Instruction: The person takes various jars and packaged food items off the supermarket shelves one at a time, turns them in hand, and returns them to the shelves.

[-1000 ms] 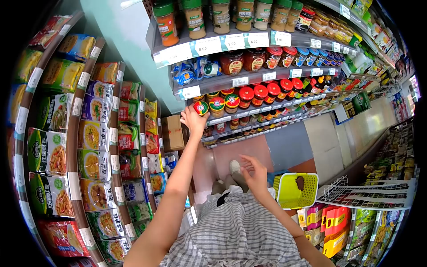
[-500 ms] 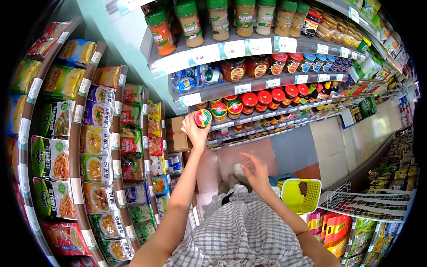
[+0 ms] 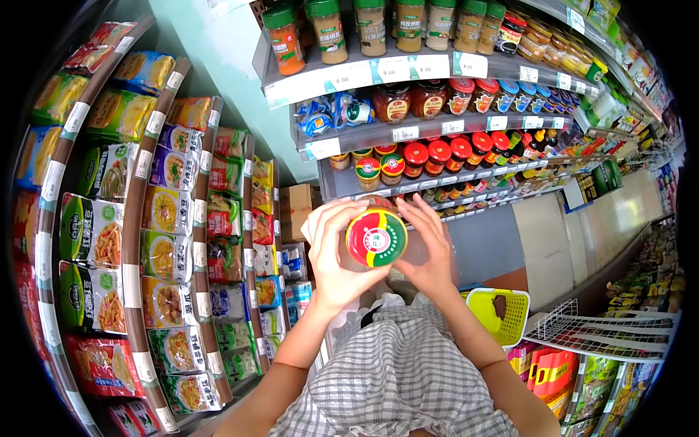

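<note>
A jar (image 3: 376, 239) with a red, yellow and green lid is up in front of my body, its lid facing the camera. My left hand (image 3: 332, 256) curls around its left side. On the other side, my right hand (image 3: 432, 253) grips it with thumb and fingers. The jar's body is mostly hidden beneath the lid. Behind it, similar jars (image 3: 392, 167) with the same coloured lids stand on a lower shelf, beside a row of red-lidded jars (image 3: 439, 154).
Green-capped spice bottles (image 3: 371, 28) line the upper shelf (image 3: 349, 76). Packaged foods (image 3: 162, 256) fill the racks at left. A yellow-green basket (image 3: 477, 319) is low at right, by a white wire rack (image 3: 597, 331). A cardboard box (image 3: 295, 207) sits in the corner.
My left hand has brought the jar off the shelf, toward my body and right. My right hand has risen from near my waist and taken hold of it too.
</note>
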{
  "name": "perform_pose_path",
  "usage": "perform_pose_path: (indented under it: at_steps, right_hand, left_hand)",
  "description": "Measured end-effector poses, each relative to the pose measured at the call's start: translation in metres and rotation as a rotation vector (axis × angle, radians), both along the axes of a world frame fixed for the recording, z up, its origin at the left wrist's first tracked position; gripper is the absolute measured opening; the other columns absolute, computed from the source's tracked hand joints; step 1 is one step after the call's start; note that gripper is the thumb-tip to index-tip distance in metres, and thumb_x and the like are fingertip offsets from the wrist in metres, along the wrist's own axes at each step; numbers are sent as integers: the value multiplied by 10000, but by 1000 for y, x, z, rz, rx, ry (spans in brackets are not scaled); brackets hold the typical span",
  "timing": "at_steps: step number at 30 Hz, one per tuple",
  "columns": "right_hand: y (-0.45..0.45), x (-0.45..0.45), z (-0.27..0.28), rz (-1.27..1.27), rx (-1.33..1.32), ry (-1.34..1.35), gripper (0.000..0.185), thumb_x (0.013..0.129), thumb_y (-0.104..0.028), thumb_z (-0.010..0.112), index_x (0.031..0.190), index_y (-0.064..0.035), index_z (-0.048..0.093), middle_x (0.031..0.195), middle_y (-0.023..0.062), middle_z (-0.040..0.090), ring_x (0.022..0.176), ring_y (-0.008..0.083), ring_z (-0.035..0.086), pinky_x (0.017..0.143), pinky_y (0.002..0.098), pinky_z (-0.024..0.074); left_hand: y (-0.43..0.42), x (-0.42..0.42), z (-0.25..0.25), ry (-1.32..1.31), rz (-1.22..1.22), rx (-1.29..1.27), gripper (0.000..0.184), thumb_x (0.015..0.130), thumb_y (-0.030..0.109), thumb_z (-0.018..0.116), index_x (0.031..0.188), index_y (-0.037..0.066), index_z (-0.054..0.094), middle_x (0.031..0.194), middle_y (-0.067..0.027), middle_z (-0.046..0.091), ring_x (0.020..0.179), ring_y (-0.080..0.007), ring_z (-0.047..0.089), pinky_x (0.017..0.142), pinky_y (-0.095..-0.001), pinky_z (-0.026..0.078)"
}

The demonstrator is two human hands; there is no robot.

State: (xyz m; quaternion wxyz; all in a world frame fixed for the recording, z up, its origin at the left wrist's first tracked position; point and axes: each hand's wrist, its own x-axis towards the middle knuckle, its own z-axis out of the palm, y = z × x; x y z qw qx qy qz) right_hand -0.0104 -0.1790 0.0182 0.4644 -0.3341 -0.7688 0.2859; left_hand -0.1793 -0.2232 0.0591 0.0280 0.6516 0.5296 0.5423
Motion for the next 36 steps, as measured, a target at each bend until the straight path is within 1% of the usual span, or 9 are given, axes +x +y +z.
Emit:
perform_pose_path:
  at_steps: [7,9,12,17,20,23,26,29,36]
  right_hand:
    - [-33,2,16,28,71,81,737,607,-132,840,1291,-54,578,1325,122,592,1335,369,431,1086,479,352]
    - [-47,1,23,59,6,102,741,609,-161,845,1289,-44,573,1309,120,599,1332,362,430,1083,478,353]
    - [-67,2,27,42,-66,67,813,609,-279,882,1296,-10,541,1288,149,575,1272,349,463,1037,460,400]
    - [-105,-5,26,8,-314,133,847,637,-302,884,1307,32,488,1228,178,545,1153,301,546,1002,400,433]
    - [-120,-14,38,-11,-419,281,752,660,-269,877,1248,22,509,1146,137,604,1055,224,598,950,348,461]
    - [-129,-18,38,28,-525,450,680,683,-228,866,1213,15,518,1102,96,636,1011,154,608,915,308,473]
    - [-140,-17,46,129,-669,592,657,704,-221,848,1217,23,518,1122,88,631,1028,129,608,922,293,471]
    - [-151,-19,57,219,-776,748,666,727,-248,822,1251,23,513,1136,86,630,1042,140,612,938,292,468]
    - [-167,-19,62,331,-846,690,838,720,-448,793,1323,38,474,1189,102,620,1087,151,608,967,310,468]
  left_hand:
    - [-31,7,20,-278,-227,-91,704,501,182,893,1122,38,593,1122,-118,640,1054,-286,601,958,-395,423]
    - [-38,8,26,-549,-330,-216,721,516,152,914,1140,17,581,1100,-97,642,1034,-193,616,940,-335,479]
    - [-43,-3,27,-725,-443,-395,735,558,135,914,1179,-6,547,1102,-76,637,1046,-147,605,962,-308,473]
    - [-49,-11,31,-921,-589,-508,571,656,113,859,1140,-11,583,1044,-59,665,982,-120,628,918,-278,483]
    - [-50,-14,28,-953,-675,-555,474,713,108,826,1113,-12,601,1014,-56,678,932,-100,631,876,-259,490]
    - [-57,-15,27,-926,-708,-537,458,762,193,804,1121,-15,608,1020,-62,678,960,-107,626,887,-262,480]
    - [-67,-16,24,-907,-705,-505,674,759,463,786,1148,-46,576,1081,-102,667,1006,-155,635,934,-292,473]
    - [-79,-19,22,-937,-701,-466,701,797,503,756,1187,-47,565,1108,-112,664,1037,-169,629,968,-312,458]
    - [-106,-25,19,-1059,-740,-430,753,808,489,751,1266,-62,518,1211,-129,627,1142,-192,581,1032,-353,410]
